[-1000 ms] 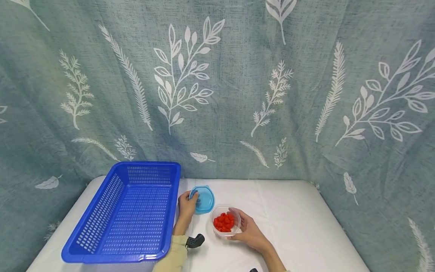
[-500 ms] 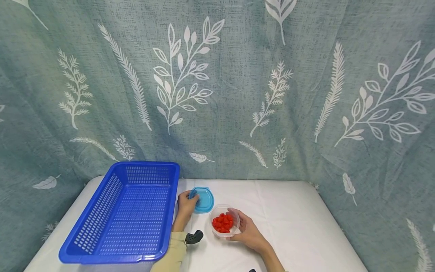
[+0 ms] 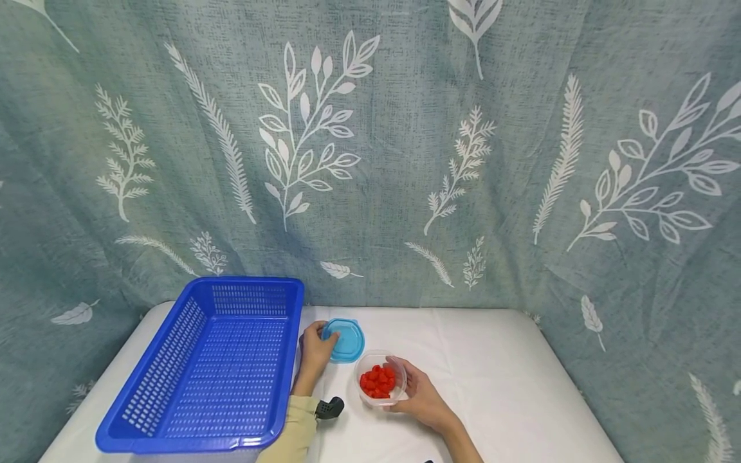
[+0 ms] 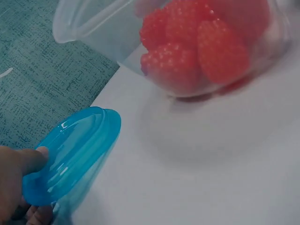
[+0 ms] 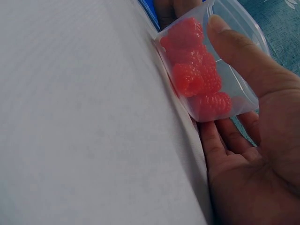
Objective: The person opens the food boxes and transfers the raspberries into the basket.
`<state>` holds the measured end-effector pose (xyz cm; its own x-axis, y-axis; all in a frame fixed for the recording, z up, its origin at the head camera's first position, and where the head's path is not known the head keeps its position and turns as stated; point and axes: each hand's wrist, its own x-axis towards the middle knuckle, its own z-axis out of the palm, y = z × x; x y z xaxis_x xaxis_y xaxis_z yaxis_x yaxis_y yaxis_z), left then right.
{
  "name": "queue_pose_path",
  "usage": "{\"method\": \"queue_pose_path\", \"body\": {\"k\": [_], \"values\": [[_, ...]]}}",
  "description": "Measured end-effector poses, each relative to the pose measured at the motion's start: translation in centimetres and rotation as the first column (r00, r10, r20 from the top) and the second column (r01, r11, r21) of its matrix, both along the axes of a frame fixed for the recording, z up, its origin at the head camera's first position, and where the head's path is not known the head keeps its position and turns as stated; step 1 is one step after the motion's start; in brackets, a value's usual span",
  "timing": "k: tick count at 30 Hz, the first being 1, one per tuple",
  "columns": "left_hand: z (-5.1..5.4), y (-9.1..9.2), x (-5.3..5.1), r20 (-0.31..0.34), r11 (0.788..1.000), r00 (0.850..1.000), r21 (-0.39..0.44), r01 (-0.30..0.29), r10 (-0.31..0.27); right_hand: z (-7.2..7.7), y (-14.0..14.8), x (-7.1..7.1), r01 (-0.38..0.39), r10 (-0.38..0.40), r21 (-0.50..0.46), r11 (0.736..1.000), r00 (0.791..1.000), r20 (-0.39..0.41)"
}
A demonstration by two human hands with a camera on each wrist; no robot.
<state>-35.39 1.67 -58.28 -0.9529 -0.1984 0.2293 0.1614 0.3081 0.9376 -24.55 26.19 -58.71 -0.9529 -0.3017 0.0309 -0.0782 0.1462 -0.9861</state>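
Note:
My left hand pinches the edge of a translucent blue lid, thumb on top and fingers beneath. Seen from the left wrist, the lid is tilted, its far edge raised off the white surface. To its right, my right hand grips the side of a clear plastic container that has no lid on. Inside lie several red raspberries. The right wrist view has the thumb on one side of the container and the fingers around its lower side. The lid and container are apart.
A large blue plastic basket stands at the left, close beside my left forearm. White cloth covers the table. Behind it hangs a green curtain with white leaf patterns. A black strap piece sticks out from the left wrist.
The head view has shifted slightly. Both hands keep their holds on the lid and the container, with hardly any movement; fewer fingers show through the lid now.

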Motion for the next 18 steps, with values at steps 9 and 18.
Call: {"method": "queue_pose_path", "body": {"k": [9, 18], "values": [[-0.52, -0.19, 0.19, -0.127, 0.989, 0.992, -0.144, -0.033, 0.015, -0.08, -0.04, -0.02, -0.002, 0.002, -0.019, 1.0, 1.0, 0.012], [-0.54, -0.34, 0.56, -0.195, 0.97, 0.981, -0.236, -0.066, 0.02, -0.1, -0.02, -0.08, 0.005, -0.005, -0.014, 1.0, 1.0, 0.02]]}}
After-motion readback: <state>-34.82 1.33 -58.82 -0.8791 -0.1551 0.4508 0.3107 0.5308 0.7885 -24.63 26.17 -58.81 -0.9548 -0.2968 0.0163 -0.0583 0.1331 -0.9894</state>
